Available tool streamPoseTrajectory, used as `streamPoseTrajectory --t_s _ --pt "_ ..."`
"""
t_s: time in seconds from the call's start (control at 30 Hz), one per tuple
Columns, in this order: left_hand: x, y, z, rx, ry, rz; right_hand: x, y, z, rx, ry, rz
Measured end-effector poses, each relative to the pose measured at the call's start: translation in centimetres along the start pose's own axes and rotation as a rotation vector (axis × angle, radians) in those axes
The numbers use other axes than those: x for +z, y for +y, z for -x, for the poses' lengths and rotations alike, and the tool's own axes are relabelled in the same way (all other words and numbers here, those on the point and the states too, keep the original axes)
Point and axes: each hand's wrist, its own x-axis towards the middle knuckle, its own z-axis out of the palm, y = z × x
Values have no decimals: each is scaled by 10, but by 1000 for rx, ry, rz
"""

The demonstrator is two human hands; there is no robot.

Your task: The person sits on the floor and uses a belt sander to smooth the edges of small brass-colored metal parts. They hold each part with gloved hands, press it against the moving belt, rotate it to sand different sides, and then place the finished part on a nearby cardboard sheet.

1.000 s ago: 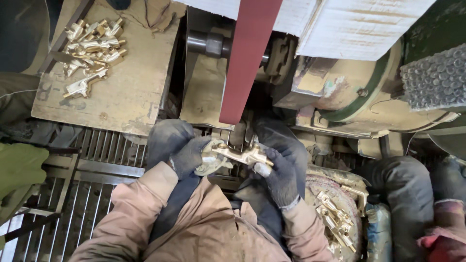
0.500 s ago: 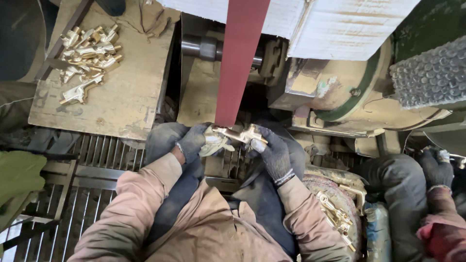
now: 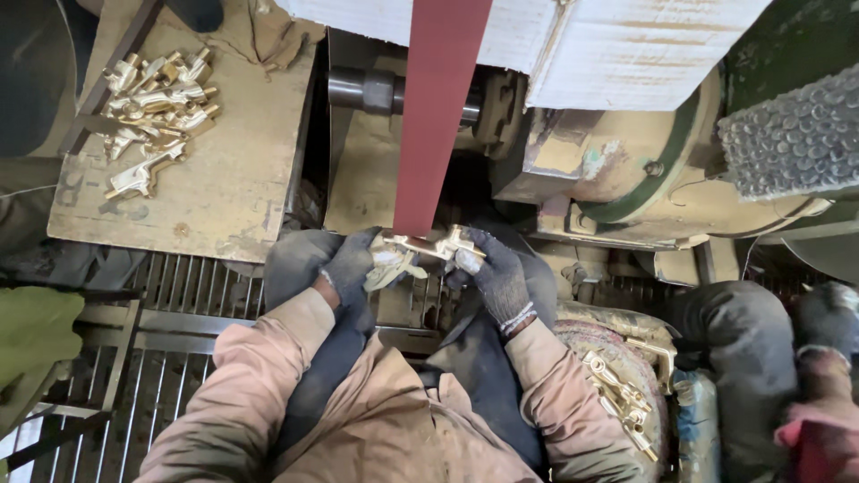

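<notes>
both gloved hands, left hand (image 3: 353, 268) and right hand (image 3: 494, 273), grip a brass fitting (image 3: 420, 248) by its ends. over the last second they raised it from lap level until it touches the red sanding belt (image 3: 440, 116), so grinding looks underway.

Both gloved hands, left hand (image 3: 353, 268) and right hand (image 3: 497, 273), have risen from lower centre of frame, carrying the brass fitting (image 3: 420, 249) up until it meets the lower end of the red sanding belt (image 3: 438, 116)
</notes>
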Motion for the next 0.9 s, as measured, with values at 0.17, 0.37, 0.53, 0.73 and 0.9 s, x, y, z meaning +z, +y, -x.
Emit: streamPoseTrajectory --t_s 0.17,0.37,0.53,0.73,0.9 --pt "-3 4 25 89 -18 -66 -5 -6 7 -292 -18 418" --pt "-7 4 21 88 43 -24 3 -12 -17 -137 -114 205" --pt "-12 1 6 91 67 20 11 -13 -30 42 -90 70" --pt "-13 -2 2 -19 176 -42 15 -12 -38 149 -19 17" --pt "-12 1 5 -146 195 58 21 -15 -38 292 42 -31"
